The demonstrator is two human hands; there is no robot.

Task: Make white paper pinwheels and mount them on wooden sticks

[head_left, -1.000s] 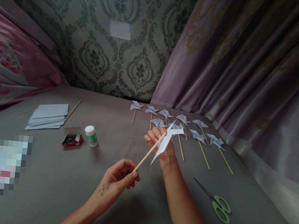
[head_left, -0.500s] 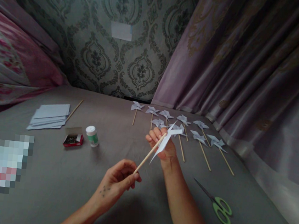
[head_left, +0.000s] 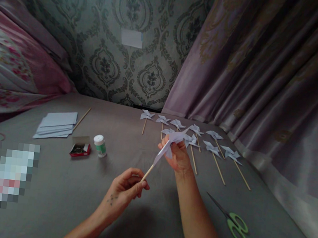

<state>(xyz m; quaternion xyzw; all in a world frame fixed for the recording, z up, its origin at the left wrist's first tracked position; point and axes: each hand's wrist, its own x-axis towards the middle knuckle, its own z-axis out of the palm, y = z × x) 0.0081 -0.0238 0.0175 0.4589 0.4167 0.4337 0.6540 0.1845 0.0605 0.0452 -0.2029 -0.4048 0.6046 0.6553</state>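
A white paper pinwheel (head_left: 176,136) on a thin wooden stick (head_left: 147,173) is held up at the middle of the view. My left hand (head_left: 129,186) is closed round the lower end of the stick, pinching it between thumb and fingers. At the upper end, my right hand (head_left: 178,156) grips the pinwheel near its centre, thumb on the front and fingers behind the paper. The paper blades face me and hide part of the right fingers and the stick's top.
Several finished pinwheels (head_left: 213,148) lie in rows at the back right. Green-handled scissors (head_left: 237,226) lie at the right. Leftward are a white-capped bottle (head_left: 99,145), an open red box of small metal pieces (head_left: 80,149), stacked white paper (head_left: 57,123) and a loose stick (head_left: 82,119).
The pinwheel has turned so its blades now face me rather than showing edge-on. My right thumb has come to the front of its centre. The left hand keeps its hold on the stick.
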